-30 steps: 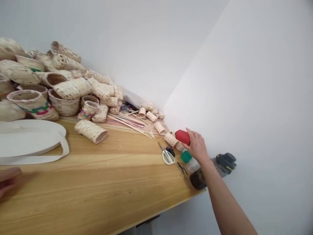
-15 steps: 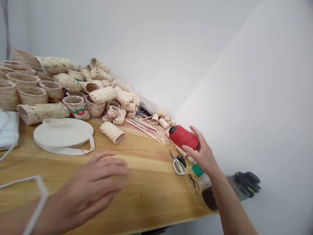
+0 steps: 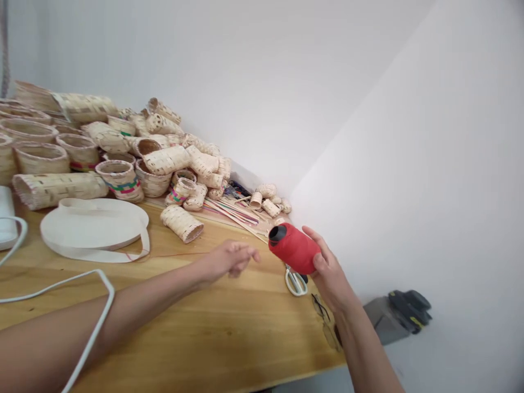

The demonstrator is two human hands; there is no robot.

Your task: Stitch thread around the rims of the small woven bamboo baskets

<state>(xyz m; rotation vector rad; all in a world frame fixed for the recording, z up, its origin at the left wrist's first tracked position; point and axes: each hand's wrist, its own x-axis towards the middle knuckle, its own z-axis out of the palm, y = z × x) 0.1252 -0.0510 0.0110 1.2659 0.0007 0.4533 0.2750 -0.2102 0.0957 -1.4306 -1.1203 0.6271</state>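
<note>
My right hand [image 3: 327, 267] is wrapped around a cone spool of red thread [image 3: 295, 248], lifted above the table with its dark hollow end facing left. Just left of that end is my left hand [image 3: 231, 259], its fingertips pinched together; anything between them is too small to make out. A thin reddish thread [image 3: 176, 255] runs over the tabletop from a flat roll of white tape [image 3: 92, 229] toward my left hand. White-handled scissors [image 3: 295, 282] lie below the spool, their blades partly hidden by it.
Many small woven baskets [image 3: 155, 177] are heaped at the back left. One basket [image 3: 182, 222] lies on its side in front. Thin strips [image 3: 233, 210] lie behind. Eyeglasses [image 3: 325, 319] rest near the right edge of the wooden table [image 3: 229, 338]. A white cord [image 3: 102, 311] crosses my left forearm.
My left hand has reached right and forward, up to the spool's end, and its fingers have closed. My right hand has brought the red spool slightly left and down.
</note>
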